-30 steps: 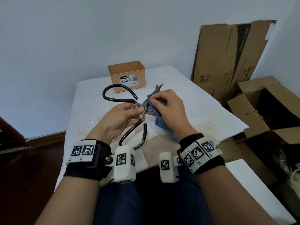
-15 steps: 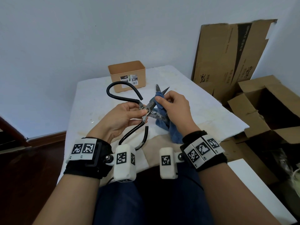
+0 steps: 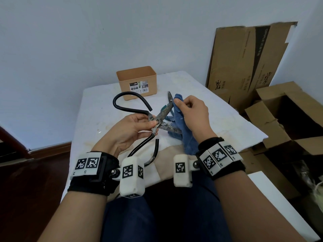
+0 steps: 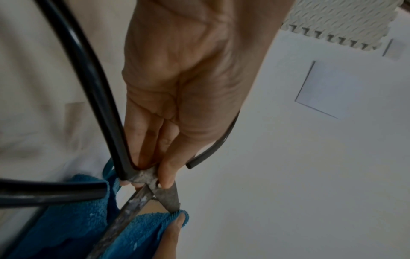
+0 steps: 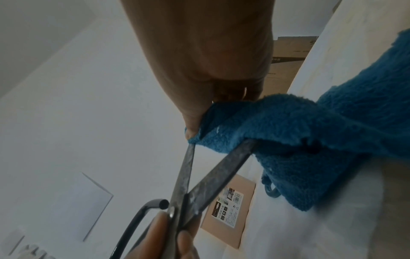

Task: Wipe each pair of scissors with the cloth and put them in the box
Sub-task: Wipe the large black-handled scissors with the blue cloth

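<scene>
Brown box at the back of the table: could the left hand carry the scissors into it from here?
Probably yes. The brown box stands open-topped beyond the left hand, with bare table between. But the right hand pinches the blue cloth round one blade of the scissors; that grip must release first.

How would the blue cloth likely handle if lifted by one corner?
Probably floppy: the blue cloth droops in loose folds below the right hand pinching it. Its fluffy pile suggests it is light and not slippery. It drapes over a blade of the scissors, so it may snag.
</scene>
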